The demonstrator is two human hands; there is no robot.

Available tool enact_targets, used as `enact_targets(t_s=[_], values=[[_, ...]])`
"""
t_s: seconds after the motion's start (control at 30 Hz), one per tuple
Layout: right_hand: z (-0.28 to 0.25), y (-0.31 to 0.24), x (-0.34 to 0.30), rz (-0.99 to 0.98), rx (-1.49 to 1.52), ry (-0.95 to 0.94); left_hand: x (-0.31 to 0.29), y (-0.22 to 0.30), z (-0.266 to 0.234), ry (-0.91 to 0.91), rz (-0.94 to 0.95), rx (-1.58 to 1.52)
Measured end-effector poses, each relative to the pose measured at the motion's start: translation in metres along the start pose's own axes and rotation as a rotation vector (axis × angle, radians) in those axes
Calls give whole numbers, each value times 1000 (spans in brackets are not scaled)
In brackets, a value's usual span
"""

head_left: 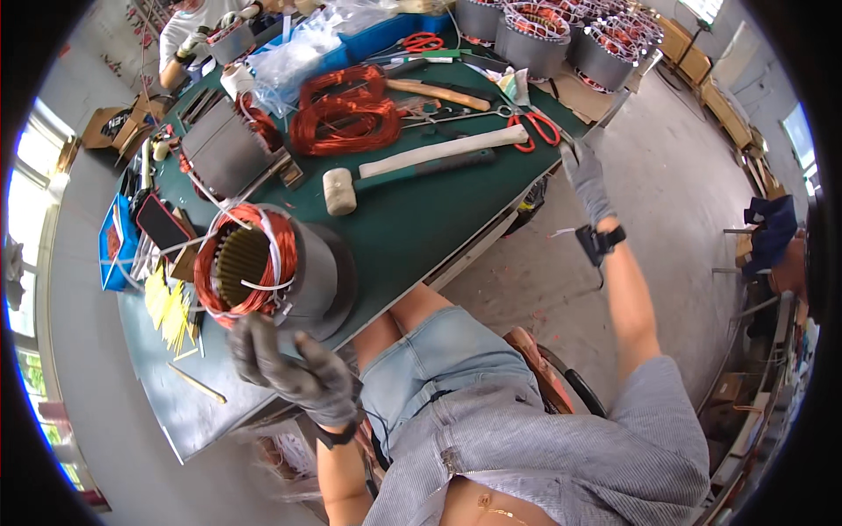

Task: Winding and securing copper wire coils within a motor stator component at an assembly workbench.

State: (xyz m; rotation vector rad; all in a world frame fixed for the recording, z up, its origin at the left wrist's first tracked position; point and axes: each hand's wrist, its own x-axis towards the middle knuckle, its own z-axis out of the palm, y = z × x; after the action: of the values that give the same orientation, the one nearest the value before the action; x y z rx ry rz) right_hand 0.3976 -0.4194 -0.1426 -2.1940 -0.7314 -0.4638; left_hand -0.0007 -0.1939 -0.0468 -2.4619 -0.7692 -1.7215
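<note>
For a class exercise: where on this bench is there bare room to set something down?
Bare tabletop lies between the mallet, nearer wound stator and near edge, and between the wooden stick and nearest corner. Crowded: around the copper coils and yellow strips.

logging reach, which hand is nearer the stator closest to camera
Left. The left hand is beside the stator; the right hand is farther off, near the table edge.

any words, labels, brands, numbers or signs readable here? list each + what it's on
Brown cardboard box, upper left: dark lettering, partly visible; I don't copy printed words.
Green-and-white packet on the green bench: markings too small to read.
Elsewhere: nothing I can make out.
</note>
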Motion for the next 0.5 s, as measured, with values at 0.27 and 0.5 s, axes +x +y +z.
enact_targets(t_s=[0.27,0.5], values=[[31,3,-69,243,173,-61,-32,45,40,-552,-45,-468],[20,54,-81,294,434,-15,-25,63,64,-669,68,-657]])
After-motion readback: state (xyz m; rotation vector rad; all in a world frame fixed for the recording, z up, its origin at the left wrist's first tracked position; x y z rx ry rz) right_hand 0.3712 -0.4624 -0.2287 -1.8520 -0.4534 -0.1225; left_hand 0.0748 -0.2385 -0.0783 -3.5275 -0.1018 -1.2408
